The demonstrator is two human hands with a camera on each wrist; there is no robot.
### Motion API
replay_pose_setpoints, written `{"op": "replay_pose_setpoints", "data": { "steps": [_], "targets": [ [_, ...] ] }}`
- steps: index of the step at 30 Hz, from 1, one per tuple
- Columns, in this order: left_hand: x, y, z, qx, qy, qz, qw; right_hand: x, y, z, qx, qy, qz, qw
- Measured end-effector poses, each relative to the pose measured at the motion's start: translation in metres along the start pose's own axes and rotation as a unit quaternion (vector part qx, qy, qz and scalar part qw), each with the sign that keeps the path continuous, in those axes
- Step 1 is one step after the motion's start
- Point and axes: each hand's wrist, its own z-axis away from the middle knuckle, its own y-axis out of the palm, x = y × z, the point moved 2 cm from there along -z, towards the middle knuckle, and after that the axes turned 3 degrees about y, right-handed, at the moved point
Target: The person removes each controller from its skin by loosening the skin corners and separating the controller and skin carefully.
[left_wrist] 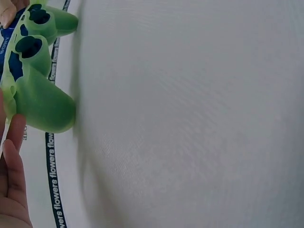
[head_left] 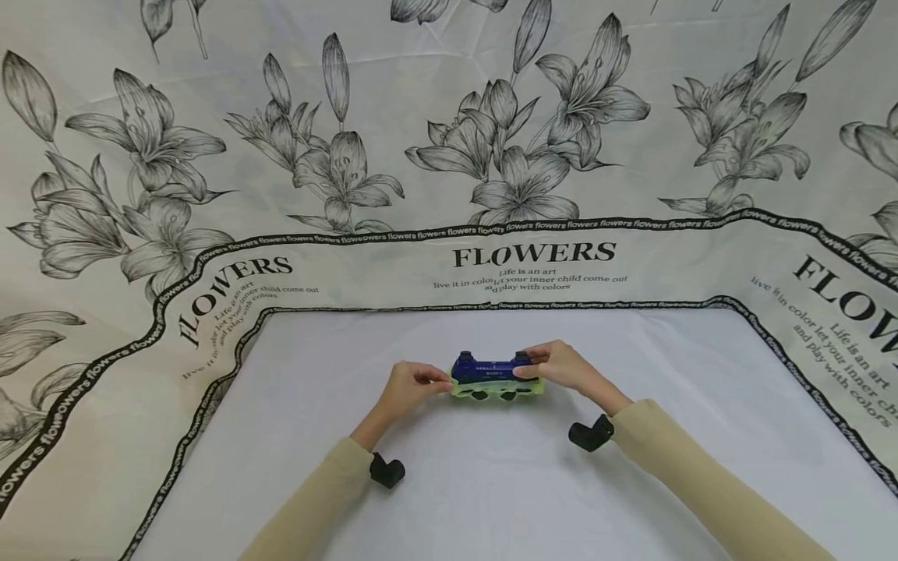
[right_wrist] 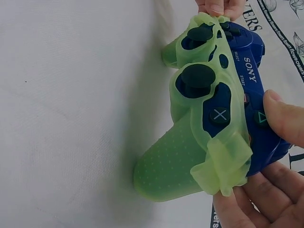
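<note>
A blue game controller [head_left: 491, 366] [right_wrist: 251, 95] sits partly inside a translucent green silicone cover [head_left: 498, 387] [right_wrist: 190, 156] [left_wrist: 38, 90]. Both are held just above the white sheet. My left hand [head_left: 414, 386] pinches the controller's left end, and a finger [left_wrist: 12, 156] shows beside the cover's grip in the left wrist view. My right hand [head_left: 561, 366] grips the right end, thumb [right_wrist: 285, 116] on the blue face near the buttons and fingers [right_wrist: 256, 199] underneath. The cover's upper edge is peeled down off the blue body, with a loose flap [right_wrist: 228, 161] by my right hand.
A white sheet [head_left: 491, 483] covers the work surface, framed by floral wrapping paper [head_left: 351, 156] printed with "FLOWERS" and a black text border [left_wrist: 52, 180]. Small black wrist cameras [head_left: 387, 471] [head_left: 591, 433] sit on my beige sleeves.
</note>
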Motion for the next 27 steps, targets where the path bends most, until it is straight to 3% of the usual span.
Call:
{"op": "replay_pose_setpoints", "data": {
  "steps": [9, 13, 18, 23, 27],
  "targets": [
    [-0.004, 0.002, 0.0, -0.041, -0.032, 0.008, 0.9986, -0.001, 0.0, 0.0, 0.003, 0.004, 0.0, 1.0],
    [-0.005, 0.001, -0.001, -0.048, -0.024, -0.01, 0.9985, -0.001, 0.0, 0.001, 0.003, 0.008, -0.001, 1.0],
    [-0.005, 0.003, -0.003, -0.015, -0.014, 0.001, 0.9998, 0.0, 0.0, 0.001, 0.001, 0.012, -0.007, 0.9999],
    [-0.009, 0.009, -0.008, 0.027, -0.045, 0.012, 0.9986, -0.001, 0.0, 0.002, 0.002, 0.019, -0.015, 0.9997],
    [-0.011, 0.015, -0.015, 0.037, -0.065, 0.013, 0.9971, -0.001, 0.0, 0.002, 0.002, 0.028, -0.021, 0.9994]
  ]
}}
